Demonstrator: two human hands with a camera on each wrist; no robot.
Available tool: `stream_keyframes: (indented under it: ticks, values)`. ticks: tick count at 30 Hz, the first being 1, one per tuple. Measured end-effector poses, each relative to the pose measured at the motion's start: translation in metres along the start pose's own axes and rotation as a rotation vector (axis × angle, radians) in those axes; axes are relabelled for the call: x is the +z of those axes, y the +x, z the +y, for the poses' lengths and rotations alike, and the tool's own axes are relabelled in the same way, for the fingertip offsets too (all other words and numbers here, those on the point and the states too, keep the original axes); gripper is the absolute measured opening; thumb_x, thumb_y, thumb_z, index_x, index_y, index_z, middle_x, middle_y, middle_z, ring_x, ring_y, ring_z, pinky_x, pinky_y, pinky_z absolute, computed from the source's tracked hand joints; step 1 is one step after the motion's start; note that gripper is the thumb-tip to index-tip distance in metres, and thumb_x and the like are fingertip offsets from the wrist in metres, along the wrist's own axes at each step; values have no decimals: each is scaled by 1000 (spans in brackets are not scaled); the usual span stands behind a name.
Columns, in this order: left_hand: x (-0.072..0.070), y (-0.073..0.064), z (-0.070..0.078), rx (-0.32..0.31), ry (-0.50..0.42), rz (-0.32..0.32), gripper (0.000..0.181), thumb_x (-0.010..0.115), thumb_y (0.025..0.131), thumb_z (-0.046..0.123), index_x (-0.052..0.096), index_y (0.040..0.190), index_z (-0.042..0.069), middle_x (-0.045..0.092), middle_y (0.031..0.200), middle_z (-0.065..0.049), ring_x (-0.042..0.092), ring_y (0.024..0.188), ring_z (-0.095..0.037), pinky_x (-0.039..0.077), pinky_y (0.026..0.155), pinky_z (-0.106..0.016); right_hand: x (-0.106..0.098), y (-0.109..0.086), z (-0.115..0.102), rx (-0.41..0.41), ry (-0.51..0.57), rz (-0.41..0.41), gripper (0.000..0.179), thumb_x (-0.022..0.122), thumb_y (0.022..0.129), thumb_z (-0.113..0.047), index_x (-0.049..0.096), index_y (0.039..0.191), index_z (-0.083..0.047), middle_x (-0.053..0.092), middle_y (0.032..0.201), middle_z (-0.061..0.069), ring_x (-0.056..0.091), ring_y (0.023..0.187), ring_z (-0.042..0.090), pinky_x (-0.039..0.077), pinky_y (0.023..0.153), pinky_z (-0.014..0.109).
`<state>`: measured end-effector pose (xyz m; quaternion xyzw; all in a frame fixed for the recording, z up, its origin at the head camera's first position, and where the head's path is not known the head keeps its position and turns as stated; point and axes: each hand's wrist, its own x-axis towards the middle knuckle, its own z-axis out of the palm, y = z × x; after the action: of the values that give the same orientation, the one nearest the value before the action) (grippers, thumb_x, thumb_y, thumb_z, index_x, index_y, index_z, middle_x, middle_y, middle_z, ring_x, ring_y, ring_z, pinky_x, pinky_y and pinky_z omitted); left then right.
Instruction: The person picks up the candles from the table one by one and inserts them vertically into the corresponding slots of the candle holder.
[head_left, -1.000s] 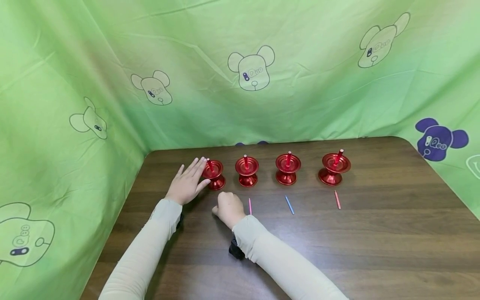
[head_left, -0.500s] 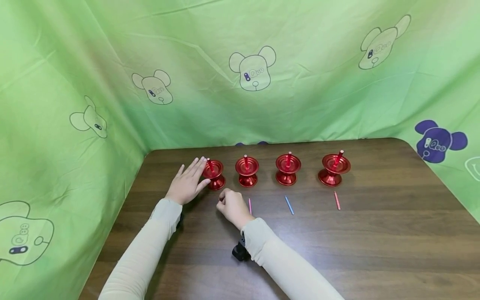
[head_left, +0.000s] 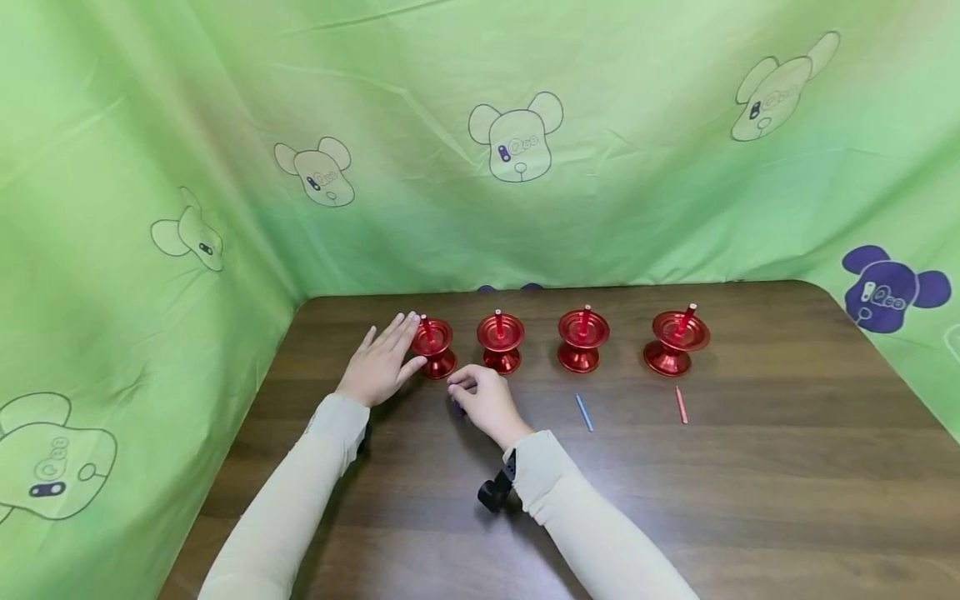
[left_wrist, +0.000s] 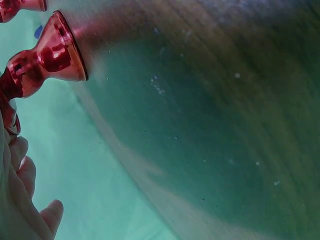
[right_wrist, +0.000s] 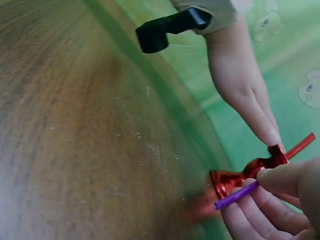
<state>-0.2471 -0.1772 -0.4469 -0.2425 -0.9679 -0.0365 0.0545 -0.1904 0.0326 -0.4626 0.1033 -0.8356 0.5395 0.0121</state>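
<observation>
Straight fingers and thumb of my left hand point(head_left: 381, 365) rest against the rim of the leftmost red metal candle holder point(head_left: 438, 363). A red candle point(right_wrist: 301, 145) stands in its middle. Just in front of that holder is my right hand point(head_left: 487, 402), pinching a slim purple candle point(right_wrist: 237, 196) between thumb and fingers. Only a bit of this candle shows below the hand in the head view. Past the wooden table's edge, the left wrist view catches the holder's shiny foot point(left_wrist: 62, 50) and some of the left fingertips point(left_wrist: 27, 175).
Three more red holders continue the row rightward: one beside it point(head_left: 501, 360), another point(head_left: 579, 358) and the rightmost point(head_left: 667, 358). Each carries a red candle. A blue candle point(head_left: 585, 413) and a pinkish-red candle point(head_left: 681, 405) lie before them. Green cloth point(head_left: 420, 233) hangs behind the table point(head_left: 750, 483).
My right hand has turned and shifted slightly right, so the purple candle's end now shows beneath it. The pink candle on the table is now hidden behind it. My left hand stays at the holder.
</observation>
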Motion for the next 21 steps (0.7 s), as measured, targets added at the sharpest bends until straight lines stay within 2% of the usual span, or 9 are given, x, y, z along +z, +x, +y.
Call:
stream_keyframes:
  ticks: [4, 11, 15, 21]
  values:
    - [2, 2, 2, 11, -3, 4, 71, 29, 97, 57, 7, 153, 19, 10, 157, 3, 12, 143, -18, 14, 113, -50, -6, 3, 3, 37, 132, 6, 8, 67, 85, -3, 68, 92, 2, 69, 79, 10, 65, 69, 16, 55, 64, 27]
    - [-2, 1, 3, -5, -4, -19, 71, 30, 97, 56, 10, 152, 16, 10, 157, 2, 7, 143, -14, 14, 113, -49, -12, 11, 2, 55, 315, -47, 16, 63, 89, -2, 63, 101, 8, 67, 90, 22, 67, 76, 24, 56, 70, 31]
    - [-4, 2, 4, -3, -5, -24, 70, 29, 98, 55, 10, 152, 16, 10, 157, 1, 7, 143, -14, 14, 113, -48, -16, 14, -4, 52, 370, -61, 17, 60, 89, 1, 61, 102, 11, 65, 89, 25, 67, 81, 35, 56, 72, 36]
    - [-2, 1, 2, -11, 0, -27, 70, 31, 98, 55, 9, 152, 17, 9, 157, 2, 4, 143, -12, 13, 113, -48, -20, 19, -8, 61, 380, -56, 21, 62, 90, -4, 61, 106, 8, 65, 90, 21, 66, 85, 37, 56, 75, 36]
